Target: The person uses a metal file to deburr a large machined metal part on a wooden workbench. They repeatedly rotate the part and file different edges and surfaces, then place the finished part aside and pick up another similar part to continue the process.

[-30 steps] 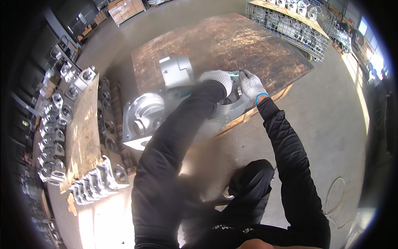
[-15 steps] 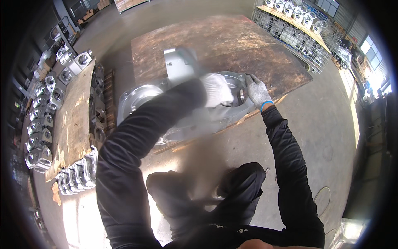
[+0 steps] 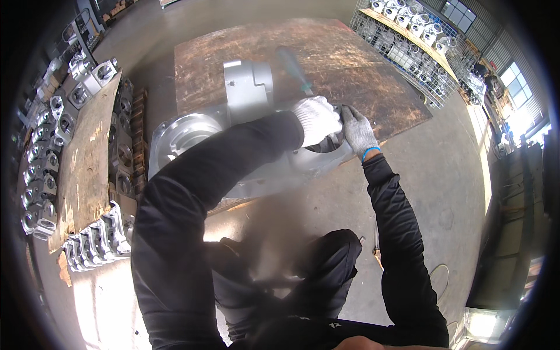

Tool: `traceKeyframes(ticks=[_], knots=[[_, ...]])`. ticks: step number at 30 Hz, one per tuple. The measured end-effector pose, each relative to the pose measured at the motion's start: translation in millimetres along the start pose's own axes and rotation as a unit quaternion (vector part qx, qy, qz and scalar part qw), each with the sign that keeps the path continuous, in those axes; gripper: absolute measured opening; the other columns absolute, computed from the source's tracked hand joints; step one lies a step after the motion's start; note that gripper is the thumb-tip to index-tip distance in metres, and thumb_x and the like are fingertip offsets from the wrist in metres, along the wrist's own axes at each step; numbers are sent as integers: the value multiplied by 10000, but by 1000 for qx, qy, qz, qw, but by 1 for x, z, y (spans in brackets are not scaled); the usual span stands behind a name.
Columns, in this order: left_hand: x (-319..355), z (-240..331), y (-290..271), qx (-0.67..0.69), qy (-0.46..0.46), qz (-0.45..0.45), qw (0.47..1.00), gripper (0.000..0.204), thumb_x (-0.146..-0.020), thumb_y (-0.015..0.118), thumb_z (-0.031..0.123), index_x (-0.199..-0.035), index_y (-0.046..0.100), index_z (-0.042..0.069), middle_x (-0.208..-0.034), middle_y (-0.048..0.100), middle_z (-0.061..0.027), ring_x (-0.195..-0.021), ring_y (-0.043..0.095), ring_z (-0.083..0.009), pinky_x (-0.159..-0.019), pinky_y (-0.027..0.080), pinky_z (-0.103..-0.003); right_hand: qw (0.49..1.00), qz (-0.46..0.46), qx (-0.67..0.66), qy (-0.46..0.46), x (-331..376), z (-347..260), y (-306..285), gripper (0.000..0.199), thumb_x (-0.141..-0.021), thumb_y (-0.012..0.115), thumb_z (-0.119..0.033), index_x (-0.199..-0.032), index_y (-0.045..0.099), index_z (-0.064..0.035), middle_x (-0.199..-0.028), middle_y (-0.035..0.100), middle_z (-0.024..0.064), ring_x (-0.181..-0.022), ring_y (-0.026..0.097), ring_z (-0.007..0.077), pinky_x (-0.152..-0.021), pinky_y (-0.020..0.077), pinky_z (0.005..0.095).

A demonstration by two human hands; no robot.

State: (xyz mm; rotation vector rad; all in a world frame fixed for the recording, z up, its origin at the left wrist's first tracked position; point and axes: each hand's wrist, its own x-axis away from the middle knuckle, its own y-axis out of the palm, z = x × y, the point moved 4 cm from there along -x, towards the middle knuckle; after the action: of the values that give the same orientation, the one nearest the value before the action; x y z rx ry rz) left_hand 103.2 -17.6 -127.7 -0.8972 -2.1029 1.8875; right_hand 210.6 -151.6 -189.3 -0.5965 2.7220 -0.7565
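Observation:
A large silvery metal casting (image 3: 262,166) with a round opening at either end lies at the table's near edge. Over its right-hand opening is my left hand (image 3: 318,121), white-gloved and closed around a long tool (image 3: 296,71). The tool's greenish, motion-blurred handle sticks out beyond the fist toward the far side; its other end is hidden, so its kind is unclear. My right hand (image 3: 359,128), in a grey glove with a blue cuff, grips the casting's right rim with bent fingers. A smaller silvery housing (image 3: 248,84) stands at the casting's far side.
The casting rests on a worn brown wooden table (image 3: 373,81). To the left, a wooden board (image 3: 87,157) has metal castings along its sides. A wire cage (image 3: 402,49) stacked with castings stands at the far right. A thin hose (image 3: 441,280) lies on the floor.
My left hand has moved slightly right, nearer my right hand, and the tool's handle now points away from me. My right hand keeps its place on the rim. The view has shifted a little.

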Motion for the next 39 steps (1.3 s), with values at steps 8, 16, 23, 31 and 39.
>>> traceKeyframes(ticks=[8, 16, 23, 31, 39], knots=[[-8, -22, -33, -104, -262, -121, 952, 226, -913, 641, 178, -958, 848, 98, -930, 797, -124, -910, 764, -304, -772, 614, -455, 996, 63, 62, 28, 5, -9, -6, 552, -1078, 485, -455, -1381, 663, -29, -1290, 707, 300, -1242, 661, 469, -1088, 500, 497], [27, -39, -143, 392, -281, 378, 790, 302, -1114, 583, 263, -1295, 751, 90, -1106, 751, -73, -1131, 669, -228, -1031, 519, -365, 955, 75, -66, -279, 63, -165, -8, 670, -1072, 618, -325, -1564, 413, 81, -1370, 646, 347, -1230, 673, 505, -1049, 565, 484], [110, -11, -155, 36, -310, 343, 886, 433, -1070, 637, 290, -1416, 629, 30, -1310, 681, -210, -1203, 651, -399, -1043, 510, -470, 931, 179, 66, -310, 56, -213, -31, 333, -1133, 484, -372, -1249, 658, -112, -939, 750, 212, -854, 736, 416, -778, 599, 498], [236, 10, -79, 49, -550, 19, 834, 635, -1137, 408, 542, -1215, 756, 16, -1139, 738, -296, -1105, 708, -474, -998, 549, -515, 853, -90, 471, -208, 10, -124, -15, 261, -923, 674, -274, -987, 855, -97, -991, 807, 191, -962, 792, 382, -812, 623, 510], [238, 41, -71, 6, -534, 43, 844, 568, -1128, 449, 498, -1054, 762, 30, -882, 738, -276, -869, 735, -478, -810, 583, -563, 835, -101, 481, -246, 22, -123, 15, 238, -971, 687, -313, -991, 858, -148, -988, 824, 105, -957, 798, 295, -780, 601, 430]])
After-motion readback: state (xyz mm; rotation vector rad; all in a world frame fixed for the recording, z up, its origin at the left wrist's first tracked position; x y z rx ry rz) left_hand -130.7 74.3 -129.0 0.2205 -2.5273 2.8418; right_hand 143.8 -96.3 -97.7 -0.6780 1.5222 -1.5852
